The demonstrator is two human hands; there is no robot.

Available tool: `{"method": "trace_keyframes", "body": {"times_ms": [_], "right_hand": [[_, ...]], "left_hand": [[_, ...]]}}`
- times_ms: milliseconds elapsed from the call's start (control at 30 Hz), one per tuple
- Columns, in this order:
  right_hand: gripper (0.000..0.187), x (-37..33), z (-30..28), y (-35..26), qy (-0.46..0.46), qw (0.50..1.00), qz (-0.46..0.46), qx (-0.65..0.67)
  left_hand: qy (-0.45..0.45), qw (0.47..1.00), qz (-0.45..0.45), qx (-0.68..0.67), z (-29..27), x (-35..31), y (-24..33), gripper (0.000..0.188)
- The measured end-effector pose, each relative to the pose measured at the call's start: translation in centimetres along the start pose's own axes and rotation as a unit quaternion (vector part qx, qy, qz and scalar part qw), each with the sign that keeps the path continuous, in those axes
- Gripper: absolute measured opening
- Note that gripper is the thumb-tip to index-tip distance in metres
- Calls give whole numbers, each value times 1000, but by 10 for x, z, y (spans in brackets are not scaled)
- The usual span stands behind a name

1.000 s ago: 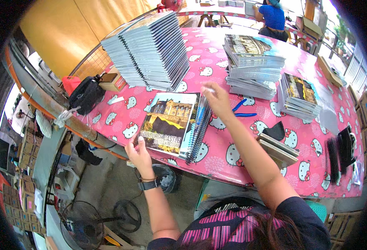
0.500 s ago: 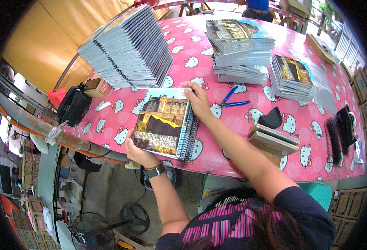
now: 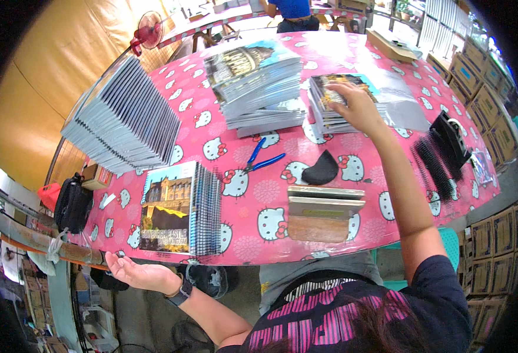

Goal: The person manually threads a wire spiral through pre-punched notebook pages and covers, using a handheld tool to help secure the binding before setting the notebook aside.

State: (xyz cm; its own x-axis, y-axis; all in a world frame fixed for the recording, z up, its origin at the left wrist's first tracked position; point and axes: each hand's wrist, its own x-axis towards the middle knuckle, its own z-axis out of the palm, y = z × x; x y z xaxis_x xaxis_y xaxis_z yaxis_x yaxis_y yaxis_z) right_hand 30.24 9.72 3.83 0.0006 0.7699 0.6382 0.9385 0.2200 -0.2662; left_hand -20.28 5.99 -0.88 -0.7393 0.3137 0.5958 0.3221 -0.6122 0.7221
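My right hand [image 3: 356, 106] reaches across to a short stack of booklets [image 3: 332, 125] on the right and rests on its top cover, fingers spread. Palm up and fingers loosely apart, my left hand [image 3: 143, 274] holds nothing just off the table's front edge. Near it lies a pile of spiral-bound notebooks [image 3: 168, 203] with a castle photo on the cover and dark coils along the right side. A bigger, uneven stack of booklets [image 3: 259, 88] stands in the middle. Pliers with blue handles [image 3: 265, 162] lie open below that stack.
A tall stack of bound notebooks [image 3: 126, 120] stands at left, with a black bag [image 3: 73, 203] and small box [image 3: 96, 176] beside it. Nearer me are a black half-round piece [image 3: 322, 169] and wooden blocks [image 3: 324, 207]. Loose black coils [image 3: 437, 167] lie right. Someone in blue [image 3: 294, 8] is beyond.
Both hands have let go of the castle-cover notebook, which now lies on the pile at front left. My right hand has moved right to the short stack; my left has dropped back past the table edge.
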Motion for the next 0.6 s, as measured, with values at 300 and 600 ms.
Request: {"method": "trace_keyframes", "body": {"times_ms": [300, 600], "right_hand": [[26, -55, 41, 82, 27, 994, -6, -102], [29, -111, -35, -112, 30, 961, -249, 112]], "left_hand": [[-229, 961, 135, -70, 74, -100, 73, 42], [-416, 456, -682, -391, 121, -164, 106, 29]]}}
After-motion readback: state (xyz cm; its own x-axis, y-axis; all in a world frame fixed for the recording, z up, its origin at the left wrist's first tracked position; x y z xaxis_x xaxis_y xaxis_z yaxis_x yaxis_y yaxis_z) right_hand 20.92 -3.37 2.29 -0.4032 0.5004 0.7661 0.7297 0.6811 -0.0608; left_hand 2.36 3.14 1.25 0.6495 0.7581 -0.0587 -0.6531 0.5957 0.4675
